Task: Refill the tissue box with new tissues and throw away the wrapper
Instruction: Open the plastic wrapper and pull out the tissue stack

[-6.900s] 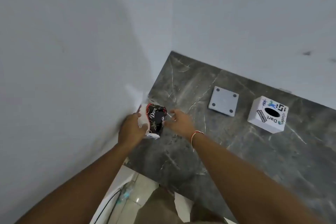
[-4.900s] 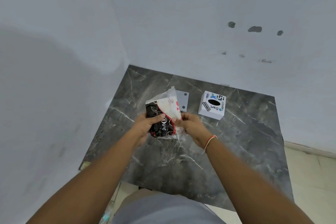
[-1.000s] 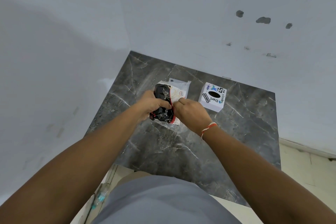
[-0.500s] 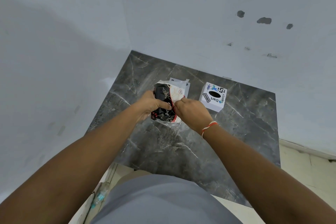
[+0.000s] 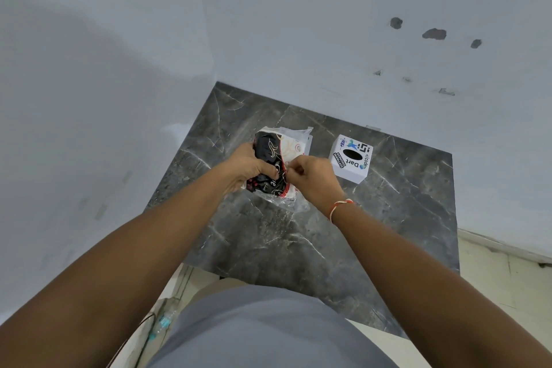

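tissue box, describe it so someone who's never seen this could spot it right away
On the dark marble table in the wall corner, look right of both hands and the pack they hold. The tissue box is a small white cube with a black oval opening and printed logos on top.

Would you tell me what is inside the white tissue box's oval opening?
Only darkness shows through the oval hole in the white tissue box; no tissue sticks out, and whatever lies deeper is hidden by its walls.

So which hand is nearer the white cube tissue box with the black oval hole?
Right hand, just beside the white cube tissue box; left hand is beyond the tissue pack.
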